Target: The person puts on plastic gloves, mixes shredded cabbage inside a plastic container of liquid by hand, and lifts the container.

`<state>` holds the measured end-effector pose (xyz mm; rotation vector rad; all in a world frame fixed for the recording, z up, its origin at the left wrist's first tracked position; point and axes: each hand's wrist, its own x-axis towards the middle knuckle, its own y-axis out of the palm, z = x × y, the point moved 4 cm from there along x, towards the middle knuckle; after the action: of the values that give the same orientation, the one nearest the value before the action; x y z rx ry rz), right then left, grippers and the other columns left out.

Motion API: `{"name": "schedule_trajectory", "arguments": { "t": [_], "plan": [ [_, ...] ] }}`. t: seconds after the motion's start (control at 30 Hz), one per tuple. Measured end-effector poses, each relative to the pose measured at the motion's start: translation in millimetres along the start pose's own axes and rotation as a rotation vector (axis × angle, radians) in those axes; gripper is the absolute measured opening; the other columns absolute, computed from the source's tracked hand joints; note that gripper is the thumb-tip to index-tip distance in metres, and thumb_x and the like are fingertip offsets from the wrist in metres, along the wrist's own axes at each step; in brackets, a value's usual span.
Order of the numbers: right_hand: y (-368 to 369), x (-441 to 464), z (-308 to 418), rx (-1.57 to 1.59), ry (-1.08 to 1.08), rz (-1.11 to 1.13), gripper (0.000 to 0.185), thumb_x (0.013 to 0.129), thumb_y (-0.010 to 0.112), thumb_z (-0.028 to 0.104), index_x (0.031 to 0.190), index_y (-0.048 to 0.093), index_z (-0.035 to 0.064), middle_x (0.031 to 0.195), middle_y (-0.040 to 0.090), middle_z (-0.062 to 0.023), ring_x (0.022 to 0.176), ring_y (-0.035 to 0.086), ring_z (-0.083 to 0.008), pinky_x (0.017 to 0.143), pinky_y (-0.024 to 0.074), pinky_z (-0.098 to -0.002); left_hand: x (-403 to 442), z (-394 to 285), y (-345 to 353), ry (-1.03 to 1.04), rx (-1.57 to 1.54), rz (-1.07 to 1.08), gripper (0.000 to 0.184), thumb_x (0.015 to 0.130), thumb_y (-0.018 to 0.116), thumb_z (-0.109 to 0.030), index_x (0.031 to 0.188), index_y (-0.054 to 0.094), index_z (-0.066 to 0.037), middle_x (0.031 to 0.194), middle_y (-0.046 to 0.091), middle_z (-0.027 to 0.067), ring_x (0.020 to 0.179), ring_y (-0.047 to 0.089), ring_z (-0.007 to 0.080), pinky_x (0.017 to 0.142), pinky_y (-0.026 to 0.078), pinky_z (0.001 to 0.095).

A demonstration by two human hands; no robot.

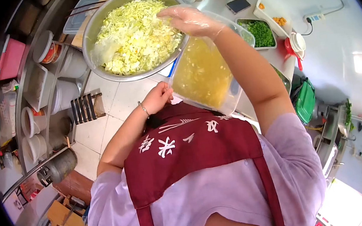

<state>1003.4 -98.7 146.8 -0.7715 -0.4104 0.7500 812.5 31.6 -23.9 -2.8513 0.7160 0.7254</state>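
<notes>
A wide steel bowl [90, 63] holds a heap of shredded cabbage [138, 34]. My right hand [189, 21], in a clear plastic glove, reaches over the bowl's right rim. Its fingers are stretched out at the cabbage, with no clump visible in them. Right beside the bowl stands a clear plastic tub [228, 108] of yellowish liquid [203, 71] with pale bits in it. My left hand [160, 96] is bare, with a bracelet on the wrist. Its curled fingers close at the tub's near left edge; the fingertips are partly hidden.
Behind the tub are a phone [238, 5], a tray of chopped greens [260, 32] and a white container with orange pieces [279, 20]. On the left, shelves hold white buckets [64, 96] and a pink bin [11, 58]. A gas cylinder [59, 166] stands lower left.
</notes>
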Motion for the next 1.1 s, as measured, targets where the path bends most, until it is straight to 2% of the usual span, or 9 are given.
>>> {"name": "schedule_trajectory", "arguments": {
  "t": [0.13,0.33,0.4,0.47,0.6,0.83,0.93,1.03,1.1],
  "plan": [
    [-17.6,-7.1,30.6,-0.027,-0.154,-0.227,0.041,0.084,0.047,0.017,0.124,0.048,0.0077,0.127,0.047,-0.0147,0.119,0.042,-0.0271,0.099,0.0320,-0.0339,-0.8,-1.3,-2.7,0.039,0.017,-0.016,0.020,0.092,0.048,-0.020,0.094,0.043,-0.001,0.075,0.058,0.0067,0.066,0.057,0.0123,0.060,0.047,0.0250],
    [20.6,-7.7,-14.1,0.166,-0.227,-0.150,0.047,0.084,0.049,0.020,0.129,0.042,0.0065,0.129,0.046,-0.0124,0.119,0.042,-0.0256,0.099,0.0334,-0.0341,-1.4,2.3,0.2,0.040,0.026,-0.003,0.019,0.093,0.045,-0.020,0.098,0.044,-0.001,0.077,0.057,0.0050,0.068,0.055,0.0108,0.062,0.047,0.0239],
    [21.0,-17.7,-5.8,0.231,-0.132,-0.175,0.043,0.086,0.047,0.028,0.125,0.048,0.0083,0.123,0.050,-0.0154,0.112,0.048,-0.0263,0.096,0.0361,-0.0333,-3.1,1.6,-0.1,0.012,0.010,-0.022,0.020,0.092,0.048,-0.020,0.095,0.043,-0.001,0.075,0.059,0.0073,0.066,0.058,0.0127,0.060,0.048,0.0251],
    [11.8,-28.8,-2.5,0.842,0.252,-0.117,0.044,0.088,0.050,0.029,0.124,0.046,0.0028,0.125,0.048,-0.0095,0.113,0.048,-0.0205,0.094,0.0387,-0.0315,-6.2,-0.2,1.0,0.003,0.006,-0.021,0.020,0.092,0.048,-0.020,0.096,0.043,-0.001,0.076,0.059,0.0075,0.066,0.058,0.0127,0.060,0.048,0.0253],
    [-5.6,-50.6,-38.8,1.078,0.410,-0.230,0.040,0.090,0.049,0.031,0.119,0.050,0.0044,0.121,0.051,-0.0085,0.108,0.051,-0.0174,0.090,0.0420,-0.0304,-6.1,-4.9,1.7,-0.010,0.035,-0.027,0.019,0.093,0.046,-0.019,0.099,0.044,-0.001,0.077,0.057,0.0049,0.067,0.056,0.0111,0.063,0.048,0.0239],
    [-33.9,-120.2,-112.2,0.610,0.632,-0.229,0.044,0.084,0.056,0.034,0.112,0.055,-0.0007,0.109,0.057,-0.0083,0.093,0.054,-0.0166,0.080,0.0447,-0.0271,-3.4,0.8,1.3,-0.037,0.022,-0.009,0.018,0.094,0.044,-0.017,0.101,0.044,0.000,0.080,0.056,0.0060,0.070,0.055,0.0119,0.066,0.048,0.0242],
    [-27.0,-139.3,-128.7,0.405,0.828,-0.029,0.045,0.085,0.055,0.034,0.120,0.051,0.0052,0.107,0.056,-0.0017,0.094,0.051,-0.0124,0.080,0.0414,-0.0250,-2.5,1.9,0.3,-0.021,0.031,0.003,0.018,0.094,0.044,-0.016,0.101,0.044,0.000,0.081,0.056,0.0064,0.071,0.055,0.0121,0.067,0.048,0.0248],
    [8.5,-150.8,-216.4,0.319,0.833,-0.035,0.040,0.081,0.057,0.030,0.109,0.058,0.0019,0.107,0.058,-0.0097,0.096,0.055,-0.0203,0.082,0.0441,-0.0303,-1.6,0.9,0.5,-0.010,0.022,0.015,0.018,0.094,0.043,-0.016,0.102,0.043,0.000,0.081,0.055,0.0065,0.072,0.055,0.0120,0.067,0.049,0.0252],
    [45.0,-150.3,-232.6,-1.037,-0.154,0.748,0.042,0.085,0.053,0.028,0.123,0.049,0.0091,0.116,0.054,-0.0107,0.109,0.049,-0.0259,0.089,0.0408,-0.0321,-1.3,1.2,0.0,-0.023,0.029,0.016,0.019,0.094,0.044,-0.017,0.102,0.043,0.000,0.081,0.055,0.0065,0.072,0.055,0.0119,0.067,0.049,0.0254]
  ]
}}
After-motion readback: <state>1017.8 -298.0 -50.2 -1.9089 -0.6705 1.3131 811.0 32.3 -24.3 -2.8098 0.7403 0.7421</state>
